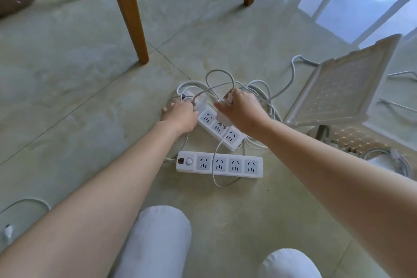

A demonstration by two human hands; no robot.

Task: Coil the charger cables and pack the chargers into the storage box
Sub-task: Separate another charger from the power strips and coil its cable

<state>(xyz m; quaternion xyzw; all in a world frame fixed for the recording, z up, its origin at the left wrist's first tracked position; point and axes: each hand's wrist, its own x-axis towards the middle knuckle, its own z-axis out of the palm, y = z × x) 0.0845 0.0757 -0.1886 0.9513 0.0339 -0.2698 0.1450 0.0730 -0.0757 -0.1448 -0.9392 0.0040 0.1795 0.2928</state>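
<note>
Two white power strips lie on the floor: the near one level, the far one slanted. My right hand grips a white charger just above the far strip's sockets, its thin cable trailing down across the near strip. My left hand holds the far strip's top end, where another white charger is plugged in. Loops of white cable tangle behind both hands. The clear storage box stands at the right, its lid raised.
Wooden chair legs stand beyond the strips, with a white round base behind them. More white cable coils by the box, and a loose cable with a plug lies at the far left. My knees in white trousers fill the bottom edge.
</note>
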